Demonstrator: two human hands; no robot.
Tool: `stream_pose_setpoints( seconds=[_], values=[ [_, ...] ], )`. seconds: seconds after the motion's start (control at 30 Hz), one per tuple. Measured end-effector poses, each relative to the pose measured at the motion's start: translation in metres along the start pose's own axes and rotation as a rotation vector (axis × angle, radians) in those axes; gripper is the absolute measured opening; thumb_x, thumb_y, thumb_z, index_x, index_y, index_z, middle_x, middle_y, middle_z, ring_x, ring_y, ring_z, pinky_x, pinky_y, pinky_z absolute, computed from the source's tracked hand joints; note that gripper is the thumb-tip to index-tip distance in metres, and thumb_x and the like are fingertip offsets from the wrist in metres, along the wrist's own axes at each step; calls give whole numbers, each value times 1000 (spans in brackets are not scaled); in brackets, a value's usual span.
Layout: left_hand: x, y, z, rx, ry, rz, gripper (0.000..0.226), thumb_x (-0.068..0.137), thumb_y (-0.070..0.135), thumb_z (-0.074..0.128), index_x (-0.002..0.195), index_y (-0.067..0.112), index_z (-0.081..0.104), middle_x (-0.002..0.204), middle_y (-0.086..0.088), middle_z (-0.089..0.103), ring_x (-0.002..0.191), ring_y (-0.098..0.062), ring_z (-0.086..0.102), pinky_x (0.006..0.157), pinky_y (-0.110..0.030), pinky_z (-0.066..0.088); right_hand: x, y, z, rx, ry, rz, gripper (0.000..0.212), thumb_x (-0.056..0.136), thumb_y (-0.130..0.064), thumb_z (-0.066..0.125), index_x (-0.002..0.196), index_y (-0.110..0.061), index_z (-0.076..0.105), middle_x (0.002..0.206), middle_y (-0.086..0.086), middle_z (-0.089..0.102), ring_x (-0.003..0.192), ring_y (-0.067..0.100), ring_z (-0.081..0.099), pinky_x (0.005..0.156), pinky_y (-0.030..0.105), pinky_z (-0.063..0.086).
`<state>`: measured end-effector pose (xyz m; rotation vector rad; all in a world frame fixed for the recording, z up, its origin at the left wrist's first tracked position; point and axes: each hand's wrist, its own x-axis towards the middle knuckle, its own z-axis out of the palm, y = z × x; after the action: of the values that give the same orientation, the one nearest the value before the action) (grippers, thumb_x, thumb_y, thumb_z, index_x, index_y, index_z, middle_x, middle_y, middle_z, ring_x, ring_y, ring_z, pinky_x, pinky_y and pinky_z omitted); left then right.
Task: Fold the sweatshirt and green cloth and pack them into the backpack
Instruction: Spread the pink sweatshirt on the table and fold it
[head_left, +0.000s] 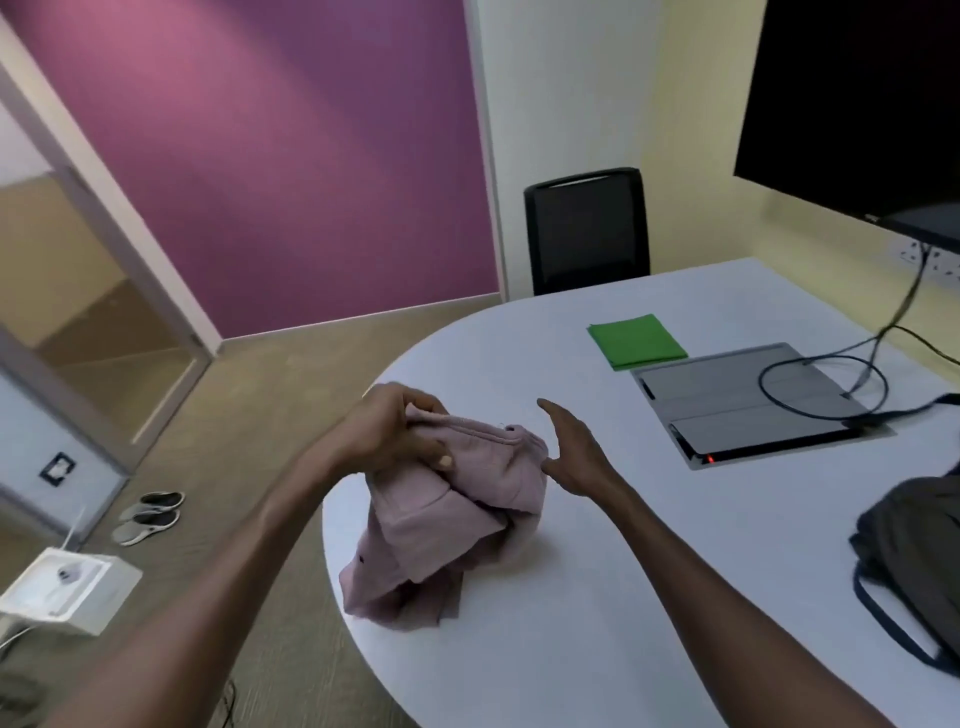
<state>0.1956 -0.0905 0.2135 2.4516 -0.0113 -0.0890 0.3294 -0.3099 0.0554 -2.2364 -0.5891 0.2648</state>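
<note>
On the floor at far left, a white square box (62, 590) is seen, and beyond it a pair of grey slip-on shoes (150, 517) lies near a glass partition (78, 291). The rounded left end of the white oval surface (597, 623) carries the crumpled pale pink sweatshirt (441, 525), which hangs partly over the surface's left edge. Its upper hem is gripped by the left hand (395, 436), fingers curled round the fabric and thumb pressed on top. The right hand (576, 452) is held just beside the right side of the sweatshirt, fingers straight and spread, nothing being held; contact with the fabric cannot be told. Toward the far edge of the surface, the folded bright green cloth (636, 340) lies flat, touching or just beside a grey rectangular flap panel (748, 402) set into the surface, over which black cables (831, 374) are looped. A black mesh chair (587, 228) stands behind the far edge. At the right edge rests the dark grey backpack (919, 551), well apart from the sweatshirt. A black wall screen (857, 104) is mounted at upper right.
</note>
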Motion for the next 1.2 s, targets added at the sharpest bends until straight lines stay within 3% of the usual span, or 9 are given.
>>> stream_pose_setpoints(
  seconds=[0.13, 0.27, 0.4, 0.53, 0.63, 0.8, 0.9, 1.07, 1.2],
  values=[
    [-9, 11, -28, 53, 151, 86, 23, 62, -4, 88, 77, 6, 74, 77, -3, 66, 65, -3, 61, 59, -14, 45, 7, -16, 2, 96, -234, -33, 67, 67, -23, 67, 132, -18, 55, 118, 4, 65, 108, 23, 59, 83, 40, 51],
    [-10, 6, -52, 154, 340, 223, 24, 62, 1, 90, 80, 7, 76, 81, -8, 66, 74, -17, 64, 63, -20, 50, 3, -24, 2, 245, -255, -33, 29, 79, -26, 68, 77, 0, 56, 72, 1, 53, 66, 13, 45, 60, 30, 30],
    [-8, -15, -79, 218, 485, 252, 32, 60, 10, 93, 88, 13, 78, 81, -2, 67, 72, -15, 62, 66, -23, 48, 9, -31, -12, 375, -51, -103, 27, 87, -24, 67, 73, -4, 55, 69, -4, 53, 66, 8, 46, 62, 29, 32],
    [-5, -44, -112, 350, 434, 223, 39, 59, 11, 94, 94, 11, 76, 87, -2, 69, 79, -23, 64, 71, -35, 51, 18, -65, -56, 198, 295, -262, 25, 82, -27, 58, 60, -19, 49, 57, -9, 47, 61, 12, 43, 56, 31, 33],
    [-2, -65, -136, 404, 409, 209, 48, 62, 5, 91, 106, 10, 74, 97, -4, 72, 89, -23, 66, 75, -29, 48, 16, -100, -92, 90, 426, -386, 16, 78, -31, 54, 70, -20, 63, 63, -5, 60, 64, 17, 57, 60, 34, 44],
    [7, -86, -169, 374, 822, 182, 23, 74, 5, 72, 97, 7, 73, 87, -14, 74, 81, -28, 70, 70, -29, 50, 13, -169, -136, -169, 594, -555, 22, 79, -21, 54, 87, -23, 74, 77, -9, 72, 70, 9, 66, 59, 33, 51],
    [14, -104, -162, 171, 983, -74, 22, 77, 25, 48, 75, 9, 63, 77, -23, 67, 72, -37, 63, 59, -37, 45, 10, -197, -155, -198, 741, -578, 23, 80, -17, 57, 89, -25, 75, 80, -16, 71, 73, 8, 65, 61, 30, 48],
    [33, -116, -115, -472, 771, -309, 39, 86, 33, 46, 95, 5, 72, 95, -17, 72, 89, -35, 66, 64, -37, 42, 11, -200, -179, -362, 746, -429, 15, 83, -26, 58, 72, -18, 64, 62, -3, 61, 65, 23, 61, 57, 36, 44],
    [34, -109, -135, -186, 698, -163, 44, 77, 47, 59, 58, 8, 51, 55, -5, 44, 58, -27, 44, 52, -36, 31, -11, -179, -220, -609, 528, -225, 52, 70, -59, 78, 56, -17, 51, 54, -2, 52, 60, 22, 56, 56, 37, 40]
  ],
)
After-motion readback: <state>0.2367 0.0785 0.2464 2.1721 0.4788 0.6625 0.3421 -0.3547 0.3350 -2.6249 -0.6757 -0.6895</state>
